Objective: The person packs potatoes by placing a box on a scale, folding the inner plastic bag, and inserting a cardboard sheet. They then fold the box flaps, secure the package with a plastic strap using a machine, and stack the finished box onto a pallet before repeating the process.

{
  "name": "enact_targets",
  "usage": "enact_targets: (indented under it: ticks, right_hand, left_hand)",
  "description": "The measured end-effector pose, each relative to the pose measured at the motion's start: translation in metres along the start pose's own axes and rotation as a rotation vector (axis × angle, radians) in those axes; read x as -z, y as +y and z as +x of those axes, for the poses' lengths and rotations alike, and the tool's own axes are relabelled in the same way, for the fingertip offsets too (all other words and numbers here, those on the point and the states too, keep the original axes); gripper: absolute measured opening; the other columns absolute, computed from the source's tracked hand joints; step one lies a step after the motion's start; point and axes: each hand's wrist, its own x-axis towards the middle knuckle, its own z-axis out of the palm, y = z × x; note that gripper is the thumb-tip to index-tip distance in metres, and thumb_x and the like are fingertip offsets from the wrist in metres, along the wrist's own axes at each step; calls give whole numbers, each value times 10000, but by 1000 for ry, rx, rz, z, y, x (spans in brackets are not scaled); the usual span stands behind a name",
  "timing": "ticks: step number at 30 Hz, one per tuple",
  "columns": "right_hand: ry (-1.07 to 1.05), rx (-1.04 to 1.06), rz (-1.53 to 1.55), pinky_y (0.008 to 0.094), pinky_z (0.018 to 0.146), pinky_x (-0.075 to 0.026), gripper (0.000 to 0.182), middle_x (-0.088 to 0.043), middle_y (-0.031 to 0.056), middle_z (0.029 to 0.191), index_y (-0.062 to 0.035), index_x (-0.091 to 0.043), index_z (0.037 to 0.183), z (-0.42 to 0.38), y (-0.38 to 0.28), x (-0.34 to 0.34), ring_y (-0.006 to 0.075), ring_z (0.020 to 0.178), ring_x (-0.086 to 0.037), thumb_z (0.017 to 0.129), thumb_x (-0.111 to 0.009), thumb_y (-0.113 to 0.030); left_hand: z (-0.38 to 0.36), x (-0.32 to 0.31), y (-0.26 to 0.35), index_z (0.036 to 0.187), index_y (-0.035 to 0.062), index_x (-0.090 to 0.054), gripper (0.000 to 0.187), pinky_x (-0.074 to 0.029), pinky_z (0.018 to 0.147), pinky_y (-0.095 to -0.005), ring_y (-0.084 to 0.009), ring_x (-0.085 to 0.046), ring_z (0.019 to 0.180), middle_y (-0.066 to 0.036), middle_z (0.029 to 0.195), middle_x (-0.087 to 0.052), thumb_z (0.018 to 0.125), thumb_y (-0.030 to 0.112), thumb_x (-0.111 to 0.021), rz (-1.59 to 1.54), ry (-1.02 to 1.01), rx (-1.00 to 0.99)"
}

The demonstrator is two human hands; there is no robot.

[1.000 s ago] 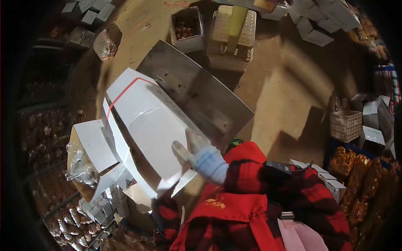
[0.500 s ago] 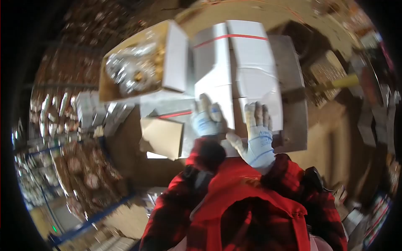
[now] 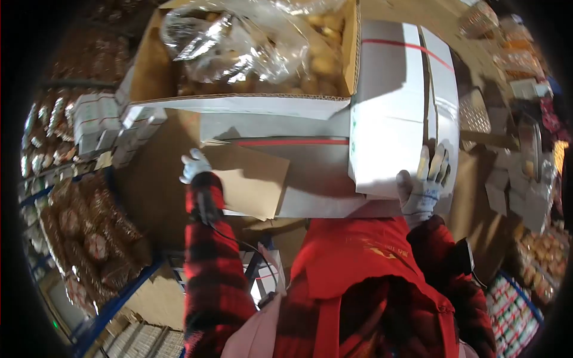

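While right hand (image 3: pixel 422 190) grips sealed box (image 3: pixel 391 113), open box (image 3: pixel 239 89) holds bagged produce (image 3: pixel 256 42).

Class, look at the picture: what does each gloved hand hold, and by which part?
The right hand grips the white box at its near bottom corner. The left hand is at the edge of a brown flap; its grip cannot be told.
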Motion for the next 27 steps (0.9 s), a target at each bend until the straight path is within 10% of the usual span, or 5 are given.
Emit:
enact_targets:
  ticks: [7, 15, 17, 21, 27]
  right_hand:
    - [-38, -4, -47, 541, 1032, -187, 718, -243, 264, 1412, -46, -306, 1371, 2, -2, -1, 454, 1270, -263, 821, -537, -447]
    - [7, -74, -26, 526, 1055, -174, 747, -227, 226, 1434, -49, -343, 1359, 0, -1, -9, 426, 1311, -207, 745, -616, -375]
    - [37, -97, -74, 538, 1053, -172, 719, -244, 214, 1431, -55, -393, 1335, -3, 4, -19, 418, 1316, -206, 744, -616, -399]
    - [83, -113, 39, 570, 1055, -134, 741, -260, 206, 1423, -91, -395, 1340, -5, 4, -16, 405, 1324, -205, 728, -651, -422]
    - [192, -159, 301, 490, 928, -194, 527, -399, 152, 1209, -110, -438, 1240, -28, 23, 5, 295, 1125, -337, 807, -593, -366]
  left_hand:
    - [221, -138, -65, 901, 55, -602, 374, -492, 820, -405, -310, -610, 917, -153, 965, -636, 888, 413, -494, -1331, -941, 321]
    - [-17, 182, -19, 1157, 75, -558, 288, -389, 1013, -448, -239, -485, 1152, -45, 1135, -581, 873, 120, -563, -2165, -712, -714]
    - [-95, 256, 18, 1245, 195, -498, 381, -400, 980, -507, -240, -501, 1129, -22, 1112, -586, 879, 98, -547, -2432, -1569, -767]
    - [-192, 298, 107, 1149, 105, -528, 273, -373, 959, -584, -267, -559, 1017, -91, 1070, -578, 882, 128, -475, -2362, -1759, -949]
    - [-492, 300, 270, 1044, 8, -553, 199, -480, 644, -254, -156, -578, 710, -74, 822, -597, 848, 26, -527, -1857, -1969, -215]
